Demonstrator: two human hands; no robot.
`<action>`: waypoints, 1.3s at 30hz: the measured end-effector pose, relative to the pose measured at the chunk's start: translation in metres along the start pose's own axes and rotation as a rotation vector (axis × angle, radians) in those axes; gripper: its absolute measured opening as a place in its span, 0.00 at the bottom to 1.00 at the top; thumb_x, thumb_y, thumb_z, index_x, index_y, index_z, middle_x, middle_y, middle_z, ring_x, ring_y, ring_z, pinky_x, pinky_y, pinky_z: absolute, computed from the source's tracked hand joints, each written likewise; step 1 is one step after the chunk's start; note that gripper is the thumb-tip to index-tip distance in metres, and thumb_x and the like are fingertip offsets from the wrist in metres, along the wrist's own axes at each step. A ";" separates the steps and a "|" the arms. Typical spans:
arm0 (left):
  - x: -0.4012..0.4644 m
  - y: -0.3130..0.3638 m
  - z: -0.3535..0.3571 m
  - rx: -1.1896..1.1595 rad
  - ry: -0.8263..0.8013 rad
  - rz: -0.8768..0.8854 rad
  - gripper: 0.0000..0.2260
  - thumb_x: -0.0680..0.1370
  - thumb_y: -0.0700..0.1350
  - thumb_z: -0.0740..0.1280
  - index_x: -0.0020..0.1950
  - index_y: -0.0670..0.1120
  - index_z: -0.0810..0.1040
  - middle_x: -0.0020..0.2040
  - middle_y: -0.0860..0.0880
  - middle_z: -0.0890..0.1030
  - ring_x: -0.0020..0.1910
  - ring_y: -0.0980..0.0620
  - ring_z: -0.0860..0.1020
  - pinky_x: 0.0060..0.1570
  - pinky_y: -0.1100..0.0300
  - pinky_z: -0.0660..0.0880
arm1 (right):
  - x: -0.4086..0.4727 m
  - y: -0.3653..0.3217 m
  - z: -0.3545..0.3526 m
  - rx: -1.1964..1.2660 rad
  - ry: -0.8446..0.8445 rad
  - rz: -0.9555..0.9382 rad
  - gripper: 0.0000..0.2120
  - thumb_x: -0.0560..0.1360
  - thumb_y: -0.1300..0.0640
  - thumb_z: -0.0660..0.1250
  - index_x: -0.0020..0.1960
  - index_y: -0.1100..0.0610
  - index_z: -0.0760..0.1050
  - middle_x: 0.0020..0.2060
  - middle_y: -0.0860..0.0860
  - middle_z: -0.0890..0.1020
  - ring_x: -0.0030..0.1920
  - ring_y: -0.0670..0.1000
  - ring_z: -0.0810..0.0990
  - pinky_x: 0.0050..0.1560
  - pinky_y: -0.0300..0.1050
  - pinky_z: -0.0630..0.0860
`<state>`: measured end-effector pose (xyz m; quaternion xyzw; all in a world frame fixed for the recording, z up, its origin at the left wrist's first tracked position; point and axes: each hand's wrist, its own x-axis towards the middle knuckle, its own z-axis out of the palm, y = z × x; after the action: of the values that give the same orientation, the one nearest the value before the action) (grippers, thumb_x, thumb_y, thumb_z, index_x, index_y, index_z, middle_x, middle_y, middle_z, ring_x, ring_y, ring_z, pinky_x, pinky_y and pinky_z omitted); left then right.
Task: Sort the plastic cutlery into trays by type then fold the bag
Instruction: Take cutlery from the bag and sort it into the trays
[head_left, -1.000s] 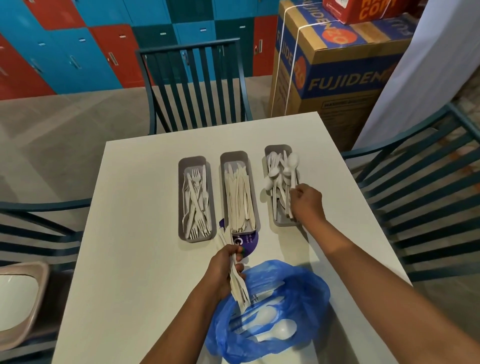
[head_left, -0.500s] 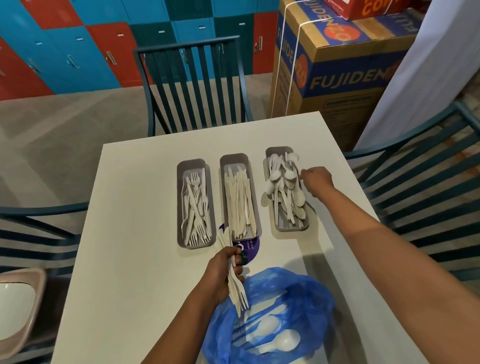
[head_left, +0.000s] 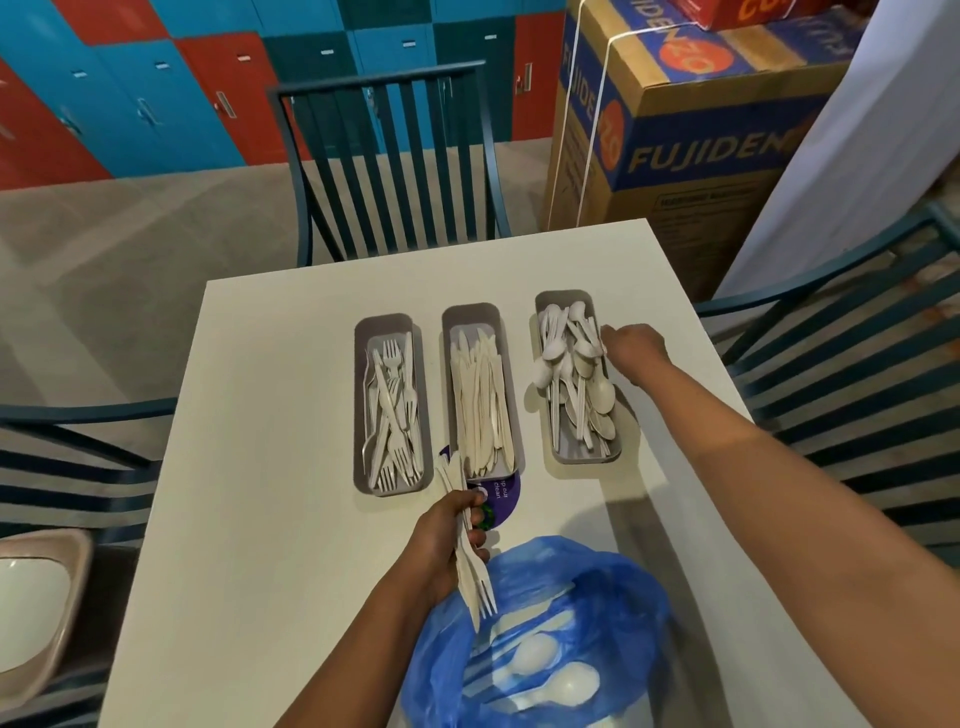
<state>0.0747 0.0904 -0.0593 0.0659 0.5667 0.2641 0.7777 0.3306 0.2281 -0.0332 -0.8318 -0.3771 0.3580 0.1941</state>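
Observation:
Three grey trays stand side by side on the white table (head_left: 260, 467): a fork tray (head_left: 360, 415) on the left, a knife tray (head_left: 470, 312) in the middle, a spoon tray (head_left: 564, 297) on the right. My left hand (head_left: 447, 540) grips a bundle of white forks and knives (head_left: 475, 582) just below the knife tray. My right hand (head_left: 632, 345) lies at the spoon tray's upper right rim, its fingertips touching the spoons (head_left: 582, 374). An open blue plastic bag (head_left: 613, 587) at the near edge holds more spoons (head_left: 537, 652).
A purple round label (head_left: 501, 493) peeks from under the knife tray. Teal slatted chairs stand at the far side (head_left: 395, 156), right (head_left: 831, 364) and left (head_left: 67, 441). A large cardboard box (head_left: 675, 130) is beyond the far right corner. A pale bowl-shaped seat (head_left: 31, 613) is low left.
My right hand moved from the near end of the spoon tray up to its far right rim, leaving spoons in the tray. My left hand kept its bundle and barely moved.

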 end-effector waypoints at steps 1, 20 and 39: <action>-0.001 0.000 0.001 0.001 -0.007 0.001 0.09 0.77 0.40 0.58 0.37 0.44 0.71 0.25 0.51 0.67 0.18 0.56 0.63 0.21 0.67 0.60 | -0.005 0.001 -0.003 0.006 0.014 -0.007 0.21 0.80 0.52 0.54 0.33 0.62 0.69 0.33 0.54 0.73 0.45 0.56 0.73 0.44 0.43 0.66; -0.030 0.021 0.032 -0.091 0.037 0.335 0.10 0.81 0.44 0.59 0.41 0.46 0.74 0.30 0.52 0.74 0.27 0.56 0.72 0.28 0.62 0.71 | -0.179 0.015 0.059 -0.108 -0.642 -0.303 0.12 0.76 0.52 0.64 0.36 0.55 0.72 0.35 0.52 0.77 0.33 0.48 0.77 0.31 0.40 0.73; -0.033 0.006 0.041 0.033 0.215 0.446 0.20 0.81 0.57 0.52 0.54 0.41 0.71 0.33 0.47 0.68 0.30 0.52 0.69 0.31 0.61 0.71 | -0.205 0.022 0.051 0.123 -0.540 -0.366 0.06 0.74 0.55 0.69 0.40 0.56 0.76 0.35 0.51 0.75 0.27 0.44 0.73 0.24 0.36 0.72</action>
<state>0.1034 0.0875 -0.0143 0.1734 0.6219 0.4256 0.6340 0.2093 0.0596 0.0116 -0.6121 -0.5356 0.5469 0.1982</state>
